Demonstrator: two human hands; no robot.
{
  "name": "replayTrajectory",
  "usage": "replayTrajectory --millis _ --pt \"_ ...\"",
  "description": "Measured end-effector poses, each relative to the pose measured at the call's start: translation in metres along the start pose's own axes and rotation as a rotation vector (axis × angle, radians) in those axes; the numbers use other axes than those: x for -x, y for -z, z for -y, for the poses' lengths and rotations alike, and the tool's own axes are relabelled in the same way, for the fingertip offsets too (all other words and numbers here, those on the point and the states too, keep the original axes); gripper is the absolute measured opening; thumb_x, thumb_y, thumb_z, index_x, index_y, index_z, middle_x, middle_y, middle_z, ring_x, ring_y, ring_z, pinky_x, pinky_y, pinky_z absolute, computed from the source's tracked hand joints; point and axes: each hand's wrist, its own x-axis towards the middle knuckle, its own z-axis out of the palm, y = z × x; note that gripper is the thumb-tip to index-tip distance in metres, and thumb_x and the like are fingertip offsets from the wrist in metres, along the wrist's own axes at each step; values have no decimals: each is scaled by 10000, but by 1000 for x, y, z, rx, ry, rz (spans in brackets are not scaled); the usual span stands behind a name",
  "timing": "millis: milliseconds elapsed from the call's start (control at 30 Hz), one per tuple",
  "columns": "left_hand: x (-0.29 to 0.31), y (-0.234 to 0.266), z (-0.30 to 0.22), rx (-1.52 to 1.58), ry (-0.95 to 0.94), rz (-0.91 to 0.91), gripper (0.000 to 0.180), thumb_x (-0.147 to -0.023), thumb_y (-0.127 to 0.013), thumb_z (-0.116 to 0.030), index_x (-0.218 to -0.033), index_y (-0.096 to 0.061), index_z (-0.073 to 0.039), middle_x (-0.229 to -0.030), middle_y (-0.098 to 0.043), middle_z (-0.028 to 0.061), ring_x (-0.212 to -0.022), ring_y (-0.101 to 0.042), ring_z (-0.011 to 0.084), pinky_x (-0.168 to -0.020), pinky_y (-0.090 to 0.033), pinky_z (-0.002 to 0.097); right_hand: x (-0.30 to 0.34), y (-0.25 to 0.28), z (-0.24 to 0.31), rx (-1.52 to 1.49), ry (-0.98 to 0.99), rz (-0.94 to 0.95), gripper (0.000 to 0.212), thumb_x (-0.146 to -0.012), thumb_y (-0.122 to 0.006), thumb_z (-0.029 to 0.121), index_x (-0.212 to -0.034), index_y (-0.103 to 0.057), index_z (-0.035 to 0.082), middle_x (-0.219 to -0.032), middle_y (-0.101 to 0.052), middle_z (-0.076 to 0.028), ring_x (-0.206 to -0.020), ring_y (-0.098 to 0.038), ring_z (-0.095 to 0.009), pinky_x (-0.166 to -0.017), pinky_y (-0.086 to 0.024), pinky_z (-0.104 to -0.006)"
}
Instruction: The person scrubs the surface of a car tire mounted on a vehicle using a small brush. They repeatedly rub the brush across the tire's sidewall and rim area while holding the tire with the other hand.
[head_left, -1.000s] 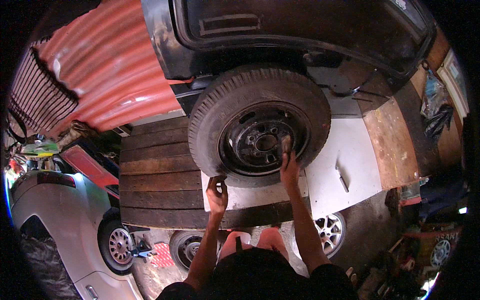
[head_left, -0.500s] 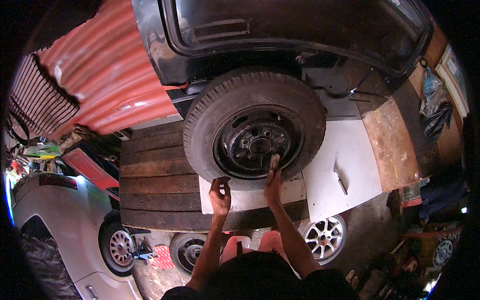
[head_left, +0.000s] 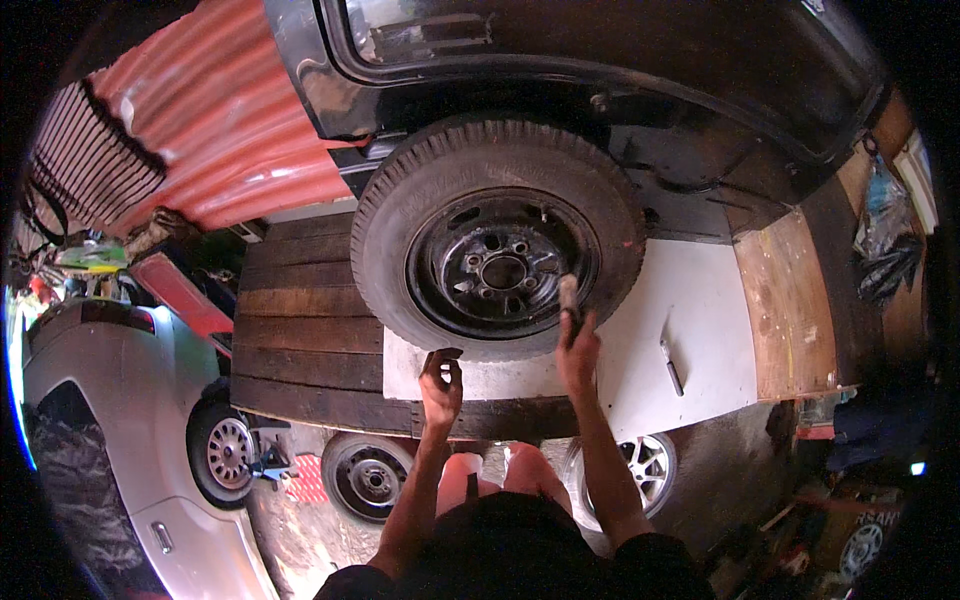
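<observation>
Right grip: right hand (head_left: 578,345) closed around a small tool (head_left: 568,295), against the wheel (head_left: 497,238) rim's right side.
Left grip: left hand (head_left: 441,385) loosely curled, empty, at the tyre's near edge.
Risk: tool may slip off the rim; wheel looks unsteady.

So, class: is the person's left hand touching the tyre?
Touching. The head view shows the left hand with its fingertips on the lower tread of the tyre, no gap visible.

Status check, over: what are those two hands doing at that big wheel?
Right hand holds a small tool against the tyre. Left hand empty at tyre's lower edge. Nothing in the way.
</observation>
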Motion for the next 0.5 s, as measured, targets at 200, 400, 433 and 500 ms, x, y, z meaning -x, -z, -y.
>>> replayTrajectory --millis 200,400,433,500 --pt "12 -28 -10 2 43 -39 225 -863 -526 43 -1039 -663 13 -994 -683 154 -880 -672 260 -751 -531 335 32 -22 -56 225 132 453 471 -989 -567 367 -1336 -498 57 -911 -680 -267 -795 -666 -463 -670 -528 -520" --pt "36 -26 -3 -50 96 -158 229 -858 -523 32 -1033 -672 14 -980 -692 148 -895 -674 252 -783 -524 332 -47 7 -5 -51 148 196 433 -970 -596 394 -1256 -562 71 -848 -683 -228 -739 -660 -441 -627 -510 -491" --pt "40 -28 -6 -56 104 -167 227 -861 -525 27 -1033 -672 12 -980 -692 148 -895 -675 249 -773 -527 331 -42 4 -8 9 170 271 409 -964 -607 390 -1220 -581 72 -855 -683 -225 -737 -658 -440 -629 -510 -489" --pt "43 -36 -16 -64 111 -168 224 -865 -528 18 -1035 -673 7 -980 -693 149 -894 -677 242 -754 -533 329 -20 -14 -39 2 387 270 390 -946 -641 374 -1187 -613 69 -843 -684 -228 -733 -665 -433 -631 -515 -486"
